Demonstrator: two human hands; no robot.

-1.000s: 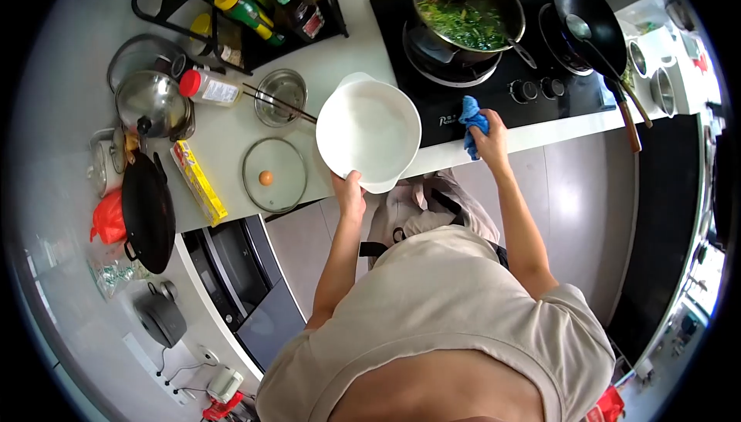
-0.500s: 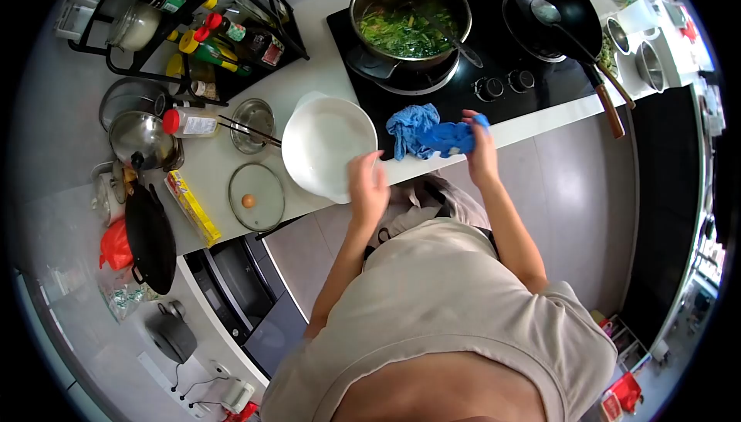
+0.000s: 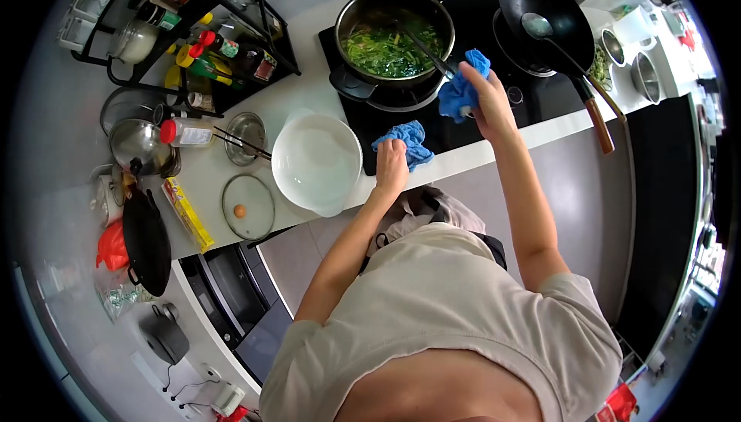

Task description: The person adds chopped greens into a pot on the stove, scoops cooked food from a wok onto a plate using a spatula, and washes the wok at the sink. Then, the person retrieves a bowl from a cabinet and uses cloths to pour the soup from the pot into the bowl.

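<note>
A blue cloth is bunched in my right hand, held over the stove close to the pot's right handle side. My left hand has its fingers closed on a second crumpled blue cloth, which lies at the front edge of the black stove. Behind both hands stands a steel pot of leafy greens in liquid, with a ladle leaning out of it toward the right cloth. Left of my left hand sits a large white bowl.
A black wok with a wooden handle stands on the right burner, its handle jutting past the counter edge. Chopsticks cross a small steel bowl. An egg rests on a glass lid. A bottle rack stands back left.
My right hand has carried its cloth up and forward toward the pot. My left hand has moved right from beside the white bowl and taken hold of the other cloth.
</note>
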